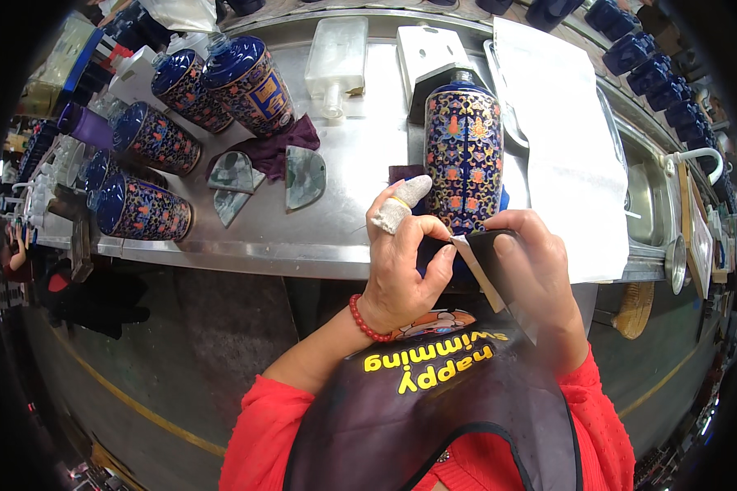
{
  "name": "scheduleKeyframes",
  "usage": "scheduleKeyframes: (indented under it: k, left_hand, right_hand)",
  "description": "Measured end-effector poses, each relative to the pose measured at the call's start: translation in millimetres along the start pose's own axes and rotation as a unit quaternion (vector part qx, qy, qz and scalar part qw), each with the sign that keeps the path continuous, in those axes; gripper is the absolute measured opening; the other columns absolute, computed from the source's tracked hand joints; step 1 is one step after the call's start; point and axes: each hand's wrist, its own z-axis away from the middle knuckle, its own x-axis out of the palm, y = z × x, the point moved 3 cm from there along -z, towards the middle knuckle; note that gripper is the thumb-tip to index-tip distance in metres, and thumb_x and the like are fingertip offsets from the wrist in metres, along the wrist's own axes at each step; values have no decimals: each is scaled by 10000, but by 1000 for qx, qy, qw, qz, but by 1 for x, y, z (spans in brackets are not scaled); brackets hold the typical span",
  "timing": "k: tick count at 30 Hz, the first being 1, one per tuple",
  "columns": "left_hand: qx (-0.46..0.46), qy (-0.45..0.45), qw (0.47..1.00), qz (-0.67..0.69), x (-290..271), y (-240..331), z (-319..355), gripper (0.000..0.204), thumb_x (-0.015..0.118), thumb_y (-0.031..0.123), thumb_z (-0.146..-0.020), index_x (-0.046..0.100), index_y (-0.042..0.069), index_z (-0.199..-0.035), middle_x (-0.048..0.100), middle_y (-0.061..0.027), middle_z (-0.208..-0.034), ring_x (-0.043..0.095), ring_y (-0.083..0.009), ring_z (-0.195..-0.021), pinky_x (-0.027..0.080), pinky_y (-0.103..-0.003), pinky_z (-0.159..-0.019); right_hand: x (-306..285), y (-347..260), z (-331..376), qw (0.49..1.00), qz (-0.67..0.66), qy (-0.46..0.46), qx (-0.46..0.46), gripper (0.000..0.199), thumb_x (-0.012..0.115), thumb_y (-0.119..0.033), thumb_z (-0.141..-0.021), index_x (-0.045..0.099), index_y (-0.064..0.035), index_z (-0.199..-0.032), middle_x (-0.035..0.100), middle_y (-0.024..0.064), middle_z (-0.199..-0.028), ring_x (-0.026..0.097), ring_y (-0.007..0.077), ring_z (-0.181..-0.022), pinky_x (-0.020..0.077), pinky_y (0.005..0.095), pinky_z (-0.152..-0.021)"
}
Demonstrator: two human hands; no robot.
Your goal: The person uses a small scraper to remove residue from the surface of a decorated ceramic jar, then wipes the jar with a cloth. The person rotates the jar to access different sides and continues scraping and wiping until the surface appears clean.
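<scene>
A tall dark-blue ceramic bottle (464, 155) with orange and gold flower patterns lies lengthwise on the steel table (360, 155), its base toward me. My left hand (405, 262) grips the bottle's near end; its index finger wears a white cloth wrap. My right hand (532, 266) holds a dark folded sheet (487, 258), like abrasive paper, against the bottle's base edge. A red bead bracelet (367, 321) circles my left wrist.
Several similar patterned bottles (221, 82) lie at the table's left. Grey-green worn pieces (305, 176) and a purple cloth (282, 147) rest mid-table. A clear flat bottle (336, 61), a white sheet (569, 164), a sink (651, 200) and more blue bottles (647, 65) are at the right.
</scene>
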Motion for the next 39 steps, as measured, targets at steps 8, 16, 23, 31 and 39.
scheduleKeyframes:
  k: [8, 16, 23, 31, 39]
  left_hand:
    - [-30, -13, 998, 45, 0, -3, 0, 199, 700, 88, -820, 631, 43, -1001, 500, -313, -1408, 366, -467, -1376, 263, -536, -1161]
    - [-50, -17, 996, 66, 0, -4, 2, 176, 688, 93, -835, 637, 52, -998, 497, -319, -1417, 362, -456, -1385, 237, -535, -1170]
    - [-51, -19, 995, 79, -1, -5, 2, 164, 679, 93, -843, 636, 54, -996, 510, -315, -1402, 388, -444, -1371, 200, -543, -1199]
    - [-46, -12, 996, 78, 0, -4, 1, 154, 668, 88, -850, 628, 53, -995, 537, -299, -1352, 410, -431, -1367, 185, -556, -1208]
    - [-54, -13, 994, 90, 0, -4, 1, 137, 658, 90, -860, 624, 54, -988, 559, -276, -1314, 420, -419, -1370, 176, -557, -1216]
  right_hand:
    - [3, 0, 0, 1000, -7, 3, 9, 160, 561, -39, -991, 626, 31, -1119, 671, 160, -887, 678, 259, -715, 511, 339, -659]
    - [6, 0, 1, 997, -31, 3, 70, 211, 542, -31, -931, 649, 12, -1108, 675, 87, -965, 611, 115, -833, 506, 283, -752]
    - [1, -3, -1, 999, -16, 4, 48, 217, 533, -25, -926, 652, 9, -1105, 677, 80, -907, 612, 115, -796, 506, 283, -730]
    - [4, -4, -4, 999, -13, -2, 29, 198, 542, -23, -943, 646, 14, -1108, 677, 103, -867, 631, 162, -743, 503, 300, -680]
    - [1, -3, -5, 1000, -10, -16, 4, 153, 581, -27, -971, 637, 23, -1104, 672, 162, -883, 690, 288, -713, 518, 357, -654]
